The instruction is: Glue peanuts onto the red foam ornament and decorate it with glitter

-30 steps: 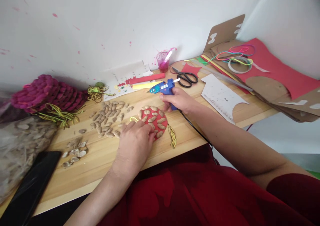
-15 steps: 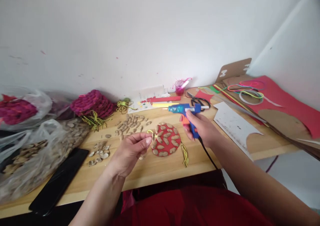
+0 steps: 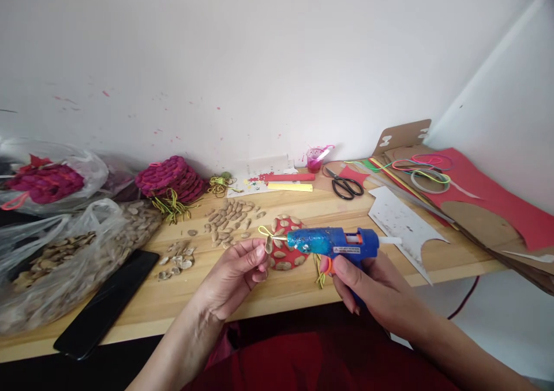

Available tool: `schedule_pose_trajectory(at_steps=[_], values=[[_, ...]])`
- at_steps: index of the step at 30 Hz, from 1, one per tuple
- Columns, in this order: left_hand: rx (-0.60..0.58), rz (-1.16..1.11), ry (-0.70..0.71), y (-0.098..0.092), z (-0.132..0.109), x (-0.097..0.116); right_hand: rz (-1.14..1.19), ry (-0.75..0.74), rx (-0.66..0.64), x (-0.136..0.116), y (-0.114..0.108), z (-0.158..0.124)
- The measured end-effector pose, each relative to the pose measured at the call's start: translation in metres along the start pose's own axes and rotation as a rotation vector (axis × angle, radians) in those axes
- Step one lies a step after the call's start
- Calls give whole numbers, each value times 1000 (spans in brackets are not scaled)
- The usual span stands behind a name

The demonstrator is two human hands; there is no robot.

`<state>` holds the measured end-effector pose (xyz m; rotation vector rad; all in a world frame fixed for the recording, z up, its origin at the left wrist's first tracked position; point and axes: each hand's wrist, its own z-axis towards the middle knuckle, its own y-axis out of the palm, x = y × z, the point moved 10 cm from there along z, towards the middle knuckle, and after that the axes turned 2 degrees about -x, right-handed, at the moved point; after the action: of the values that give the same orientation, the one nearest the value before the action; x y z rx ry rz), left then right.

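The one view looks out from the person's head, facing forward and down over the wooden tabletop [image 3: 277, 291], which crosses the middle of the frame. It is near enough for the left hand [image 3: 238, 272] and right hand [image 3: 372, 287] to sit just below centre, while the white wall [image 3: 277, 62] behind fills the upper part.
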<state>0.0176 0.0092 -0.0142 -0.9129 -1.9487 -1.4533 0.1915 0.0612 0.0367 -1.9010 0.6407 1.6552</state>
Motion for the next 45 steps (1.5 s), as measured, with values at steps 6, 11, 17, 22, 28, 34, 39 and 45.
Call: schedule_pose_trajectory(at_steps=[6,11,17,22,28,34,39,45], values=[[17,3,10,2,-7,-1,-29,-32,10,-8,5,-6],[22,-13,21,1,-8,0,-118,-31,4,-10,7,-9],[-1,-7,20,4,-9,-2,-152,-33,28,-8,4,-10],[-1,-9,14,6,-11,-3,-164,-52,20,-8,5,-10],[2,-13,4,7,-11,-5,-184,-43,21,-8,5,-10],[-2,-1,-3,5,-11,-7,-192,-32,24,-8,5,-9],[1,-1,-4,5,-10,-7,-200,-35,19,-7,4,-9],[4,-9,0,5,-9,-6,-207,-33,11,-7,4,-8]])
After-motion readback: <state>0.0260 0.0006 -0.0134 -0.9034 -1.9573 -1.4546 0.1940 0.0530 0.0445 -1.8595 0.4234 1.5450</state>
